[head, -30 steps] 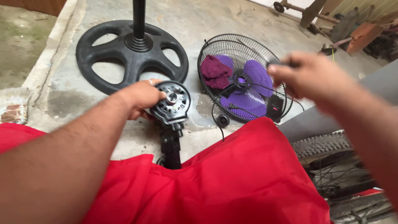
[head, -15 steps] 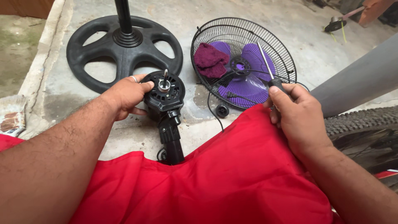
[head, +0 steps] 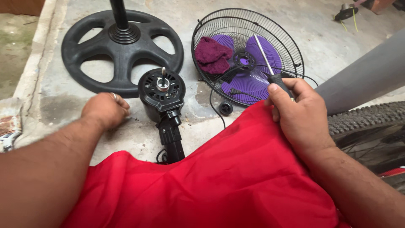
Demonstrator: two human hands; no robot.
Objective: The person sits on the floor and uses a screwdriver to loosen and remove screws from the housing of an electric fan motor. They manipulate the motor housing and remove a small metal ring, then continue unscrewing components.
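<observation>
The black fan motor point(head: 161, 90) stands on the concrete floor point(head: 320, 38) between the person's knees, its round vented housing facing up with a short metal shaft sticking out of the middle, and its black neck piece running down toward the red cloth point(head: 228, 181) that covers the person's lap. The left hand point(head: 106, 110) rests on the floor just to the left of the motor, curled into a loose fist with a ring showing on one finger; it is close to the housing but not touching it, and it holds nothing that I can see. The right hand point(head: 300, 114) sits on the edge of the red cloth and is wrapped around the dark handle of a screwdriver point(head: 270, 63), whose thin metal shank points up and away over the fan guard. That wire fan guard point(head: 291, 50) lies flat on the floor to the right of the motor, with the purple fan blade point(head: 253, 84) inside it and a crumpled maroon rag point(head: 211, 55) resting on its left part. A small black round cap point(head: 226, 108) lies on the floor just below the guard's rim, and a thin black cord trails past it. Behind the motor is the heavy black round fan base point(head: 84, 67) with its upright pole rising out of view. At the right edge a knobbly bicycle tyre point(head: 363, 118) shows, with a grey pipe-like shape above it.
</observation>
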